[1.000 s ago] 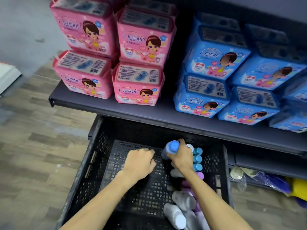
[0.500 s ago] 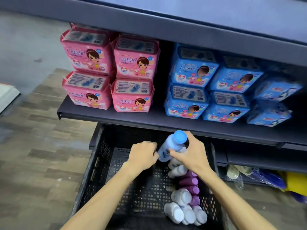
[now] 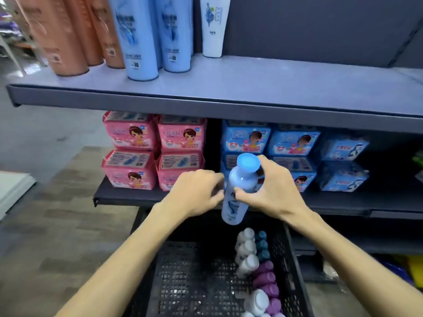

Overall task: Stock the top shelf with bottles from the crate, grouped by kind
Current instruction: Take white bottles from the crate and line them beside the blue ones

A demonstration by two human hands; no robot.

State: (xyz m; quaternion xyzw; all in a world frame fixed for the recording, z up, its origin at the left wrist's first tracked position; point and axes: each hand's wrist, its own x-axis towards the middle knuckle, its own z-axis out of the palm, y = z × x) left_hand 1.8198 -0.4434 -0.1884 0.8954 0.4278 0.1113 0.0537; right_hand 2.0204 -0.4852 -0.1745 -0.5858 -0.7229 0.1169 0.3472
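Black plastic lattice forms the crate [image 3: 190,277] nearest the person, its floor a grid of small square holes. Along its right side lie rounded little bottles in rows: white-capped ones [image 3: 248,264], teal-capped ones [image 3: 261,245] and glossy purple ones [image 3: 265,279], packed shoulder to shoulder.

Above the crate, both bare forearms reach forward. The right hand [image 3: 277,191] has its grip closed on a smooth, pale blue bottle [image 3: 238,186], thumb across the printed front and fingers wrapped behind the neck, just under the flat round blue cap [image 3: 248,162]. That bottle hangs in the air, tilted slightly, lifted clear of the crate and below the top shelf's edge. The left hand [image 3: 196,193] sits beside it with fingers curled, their tips meeting the bottle's side; whether they pinch it or only touch it I cannot tell.

Behind the hands, a dark metal middle shelf [image 3: 128,197] carries soft, crinkly pink packs [image 3: 130,152] stacked two high, with blue packs [image 3: 290,140] to their right.

Farthest up, the grey top shelf [image 3: 251,83] holds tall upright cylinders: coppery orange bottles [image 3: 59,35] at the left, light blue bottles [image 3: 137,37] next to them, then one white bottle [image 3: 212,24].
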